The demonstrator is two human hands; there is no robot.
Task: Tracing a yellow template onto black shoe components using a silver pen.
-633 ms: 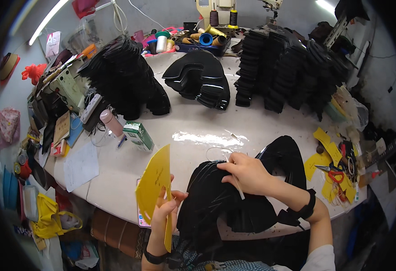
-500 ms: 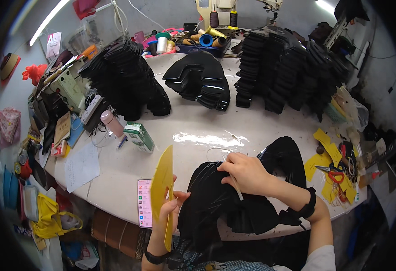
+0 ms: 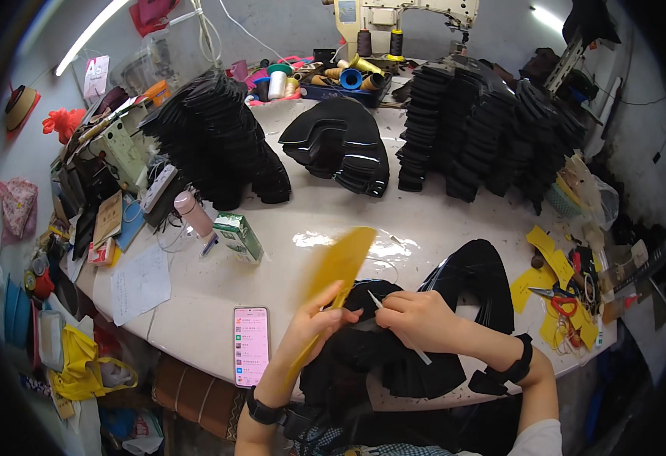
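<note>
A yellow flat template (image 3: pixel 346 257), smeared by motion, stands tilted in my left hand (image 3: pixel 312 328), whose fingers are closed on it. My right hand (image 3: pixel 418 318) pinches a slim white pen (image 3: pixel 425 356), with its pointed end toward my left hand. Both hands are above black cut pieces (image 3: pixel 424 380) at the table's near edge, partly hidden by the hands and template. Beyond my right wrist, a curved black stack (image 3: pixel 493 281) with a gap in its middle lies on the table.
Tall black stacks (image 3: pixel 215 144) stand at the back, beside a smaller black stack (image 3: pixel 340 144). A phone (image 3: pixel 251 346) lies left of my hands, near a green-white box (image 3: pixel 238 239) and pink bottle (image 3: pixel 193 213). Red-handled scissors (image 3: pixel 564 304) lie right among yellow scraps (image 3: pixel 531 280).
My left hand has swung the yellow template right and up, over the black pieces. The pen's pointed end now shows in my right hand. The view has shifted slightly.
</note>
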